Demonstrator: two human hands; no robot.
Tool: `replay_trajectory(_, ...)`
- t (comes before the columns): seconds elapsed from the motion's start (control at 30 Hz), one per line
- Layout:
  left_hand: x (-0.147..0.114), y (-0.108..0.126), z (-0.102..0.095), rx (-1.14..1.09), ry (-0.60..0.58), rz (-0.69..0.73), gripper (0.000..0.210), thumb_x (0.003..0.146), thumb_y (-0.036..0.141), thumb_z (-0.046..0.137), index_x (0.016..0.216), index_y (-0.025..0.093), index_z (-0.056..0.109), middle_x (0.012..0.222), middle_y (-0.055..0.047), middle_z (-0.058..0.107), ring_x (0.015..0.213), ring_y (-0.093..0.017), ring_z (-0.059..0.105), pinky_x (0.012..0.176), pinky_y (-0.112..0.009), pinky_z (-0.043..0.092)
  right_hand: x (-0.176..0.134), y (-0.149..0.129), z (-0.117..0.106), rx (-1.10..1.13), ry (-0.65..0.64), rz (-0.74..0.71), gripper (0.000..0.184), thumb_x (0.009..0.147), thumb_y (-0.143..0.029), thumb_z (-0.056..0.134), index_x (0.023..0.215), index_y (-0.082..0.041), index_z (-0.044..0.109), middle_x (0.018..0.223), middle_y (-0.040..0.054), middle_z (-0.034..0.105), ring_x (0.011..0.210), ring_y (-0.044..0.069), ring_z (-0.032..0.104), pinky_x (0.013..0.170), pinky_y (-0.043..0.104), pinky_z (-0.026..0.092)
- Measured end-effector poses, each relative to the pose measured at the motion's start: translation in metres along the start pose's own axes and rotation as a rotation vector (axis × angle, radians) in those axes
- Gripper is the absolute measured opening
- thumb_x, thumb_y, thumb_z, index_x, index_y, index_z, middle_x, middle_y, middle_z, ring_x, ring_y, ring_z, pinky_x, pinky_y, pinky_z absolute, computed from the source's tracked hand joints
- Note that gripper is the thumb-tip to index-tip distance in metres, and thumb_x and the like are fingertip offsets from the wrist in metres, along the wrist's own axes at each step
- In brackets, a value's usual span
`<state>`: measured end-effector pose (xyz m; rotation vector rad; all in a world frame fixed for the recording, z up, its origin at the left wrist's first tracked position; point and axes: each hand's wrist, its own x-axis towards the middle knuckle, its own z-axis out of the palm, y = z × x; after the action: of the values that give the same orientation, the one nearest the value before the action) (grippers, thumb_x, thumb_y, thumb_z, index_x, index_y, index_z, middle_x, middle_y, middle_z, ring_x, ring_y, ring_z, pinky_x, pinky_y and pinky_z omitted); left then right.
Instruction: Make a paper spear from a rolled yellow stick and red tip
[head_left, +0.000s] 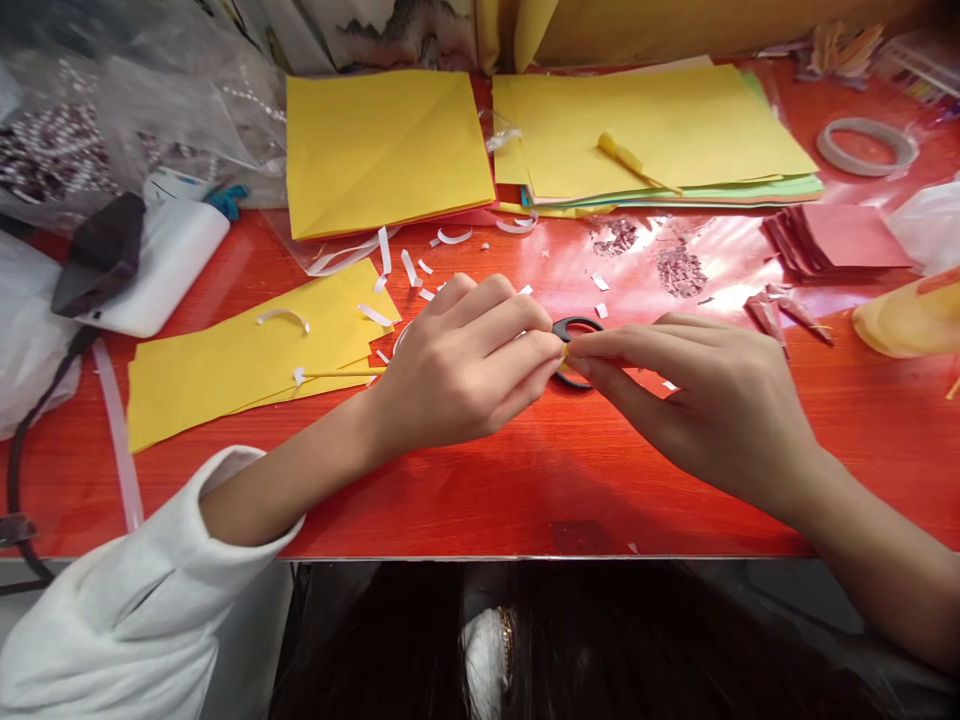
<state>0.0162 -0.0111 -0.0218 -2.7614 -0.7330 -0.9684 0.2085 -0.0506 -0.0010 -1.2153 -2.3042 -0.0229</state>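
Observation:
Over the middle of the red table, my left hand and my right hand meet fingertip to fingertip. Both are closed in a pinch on a small piece of yellow paper, mostly covered by the fingers. Just behind the fingertips lie scissors with black handles; their blades are hidden by my left hand. A thin yellow stick with a white tip reaches out left of my left hand; whether that hand touches it I cannot tell. Cut yellow paper strips lie beneath the stick.
Yellow sheets and a coloured paper stack bearing a rolled yellow piece lie behind. White scraps are scattered about. At right are a tape roll, dark red paper squares and a yellow cylinder. A white device sits left.

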Motion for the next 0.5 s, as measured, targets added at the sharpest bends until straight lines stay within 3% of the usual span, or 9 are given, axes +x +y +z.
replay_trajectory(0.5, 0.0056, 0.0022, -0.0026, -0.035, 0.04, 0.008, 0.005, 0.08, 0.022, 0.053, 0.082, 0.02, 0.057, 0.079, 0.0, 0.064, 0.074, -0.015, 0.052, 0.064, -0.032, 0.04, 0.0007, -0.0002, -0.0012, -0.012, -0.03, 0.005, 0.016, 0.083, -0.019, 0.049, 0.083, -0.019, 0.065, 0.07, 0.0023, 0.069, 0.053, 0.015, 0.058, 0.052, 0.028, 0.041)
